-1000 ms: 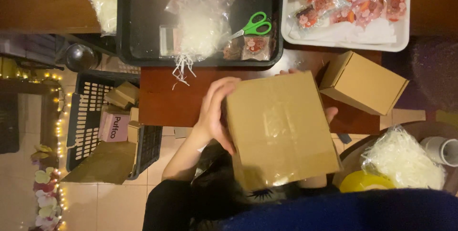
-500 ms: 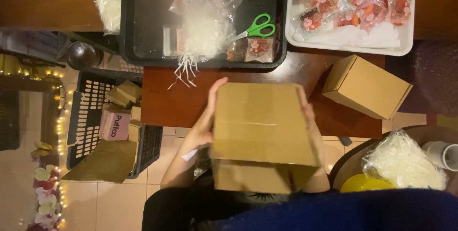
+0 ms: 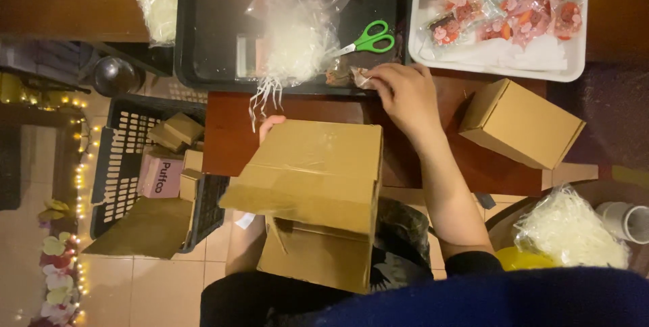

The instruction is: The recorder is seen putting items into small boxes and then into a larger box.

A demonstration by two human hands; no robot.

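Note:
An open brown cardboard box (image 3: 312, 185) rests over my lap, its lid flap raised toward the table. My left hand (image 3: 270, 126) holds the box from behind; only fingertips show above the flap. My right hand (image 3: 400, 94) reaches across the reddish table (image 3: 433, 158) to the front edge of the black tray (image 3: 203, 43) and pinches a small clear packet (image 3: 356, 76) there. Green-handled scissors (image 3: 368, 38) lie in the tray just beyond that hand, beside a clear bag of white shredded filler (image 3: 294, 36).
A closed small cardboard box (image 3: 520, 124) sits on the table at right. A white tray (image 3: 564, 63) holds several red-and-pink wrapped packets. A black crate (image 3: 122, 158) with small boxes stands on the floor at left. Another filler bag (image 3: 568, 232) lies lower right.
My right hand let go of the box and reached forward to the black tray's edge. The box's lid flap has swung open, with my left hand still holding it.

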